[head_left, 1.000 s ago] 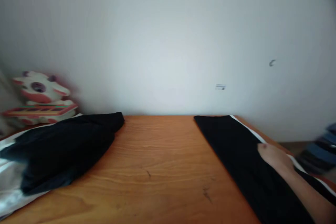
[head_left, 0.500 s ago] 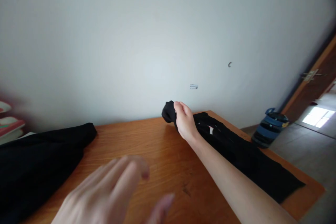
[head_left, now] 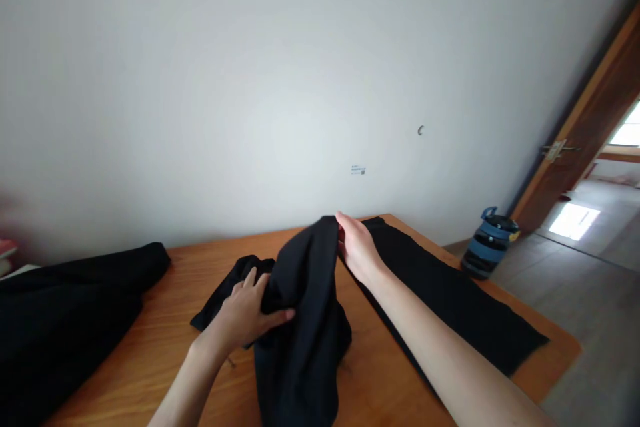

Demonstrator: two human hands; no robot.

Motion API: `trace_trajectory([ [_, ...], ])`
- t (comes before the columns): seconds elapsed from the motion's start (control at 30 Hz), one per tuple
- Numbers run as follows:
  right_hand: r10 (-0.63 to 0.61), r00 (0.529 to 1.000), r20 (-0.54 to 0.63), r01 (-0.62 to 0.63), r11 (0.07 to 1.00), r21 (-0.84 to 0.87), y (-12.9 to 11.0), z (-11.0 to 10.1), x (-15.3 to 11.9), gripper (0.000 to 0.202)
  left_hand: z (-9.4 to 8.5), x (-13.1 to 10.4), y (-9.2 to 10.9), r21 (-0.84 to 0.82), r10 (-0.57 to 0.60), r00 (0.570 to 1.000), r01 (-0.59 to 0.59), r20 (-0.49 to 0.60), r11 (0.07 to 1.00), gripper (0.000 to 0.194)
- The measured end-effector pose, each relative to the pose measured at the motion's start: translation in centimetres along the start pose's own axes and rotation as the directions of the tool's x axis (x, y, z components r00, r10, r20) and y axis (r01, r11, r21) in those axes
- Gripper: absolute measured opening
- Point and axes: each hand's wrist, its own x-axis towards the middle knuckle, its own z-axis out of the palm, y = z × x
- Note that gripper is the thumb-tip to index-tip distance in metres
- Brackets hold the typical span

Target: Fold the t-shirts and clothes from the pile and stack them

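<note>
A crumpled black garment (head_left: 305,320) stands bunched up over the table, its lower folds on the wood and one part spread to the left. My right hand (head_left: 357,247) pinches its raised upper edge. Lower down, my left hand (head_left: 250,310) grips the left side, thumb across the front and fingers partly sunk in the cloth. What kind of clothing it is cannot be made out. To the right, under my right forearm, a long black cloth (head_left: 440,287) lies flat. Another dark garment (head_left: 75,307) lies at the left.
The wooden table (head_left: 200,280) runs up to a pale wall (head_left: 225,93). Beyond its right edge stands a large blue-banded bottle (head_left: 486,247). A brown door (head_left: 565,147) with a metal handle is farther right.
A black garment has come off the flat cloth at right to mid-table. My left hand, free before, has moved onto it. The view has shifted slightly.
</note>
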Motion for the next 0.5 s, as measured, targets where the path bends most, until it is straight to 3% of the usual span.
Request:
trace_trajectory([
  [0.1, 0.089, 0.996, 0.012, -0.080, 0.943, -0.322, 6.5, -4.9, 0.5, 0.050, 1.6, -0.4, 1.3, 0.143, -0.144, 0.963, 0.114, 0.226, 0.983, 0.123],
  [0.17, 0.140, 0.990, -0.031, -0.136, 0.846, -0.515, 10.0, -8.3, 0.2, 0.043, 2.4, -0.7, 2.2, 0.187, -0.136, 0.968, 0.097, 0.211, 0.978, 0.104],
  [0.27, 0.232, 0.966, -0.112, -0.240, 0.656, -0.716, 14.3, -12.3, -0.6, 0.042, 3.4, -0.7, 2.5, 0.248, -0.021, 0.996, -0.001, 0.086, 0.969, 0.063],
  [0.33, 0.299, 0.943, -0.147, -0.295, 0.545, -0.785, 16.6, -13.9, -1.0, 0.053, 3.4, -0.5, 1.6, 0.280, 0.039, 0.998, -0.051, 0.048, 0.959, 0.064],
  [0.43, 0.358, 0.923, -0.141, -0.303, 0.452, -0.839, 19.0, -15.0, -1.0, 0.061, 1.3, -0.1, -1.1, 0.231, 0.065, 0.997, -0.056, -0.035, 0.971, 0.068],
  [0.5, 0.373, 0.922, -0.107, -0.275, 0.433, -0.859, 19.9, -15.1, -0.7, 0.057, -2.1, -0.3, -3.3, 0.174, 0.067, 0.979, -0.033, -0.191, 0.984, 0.063],
])
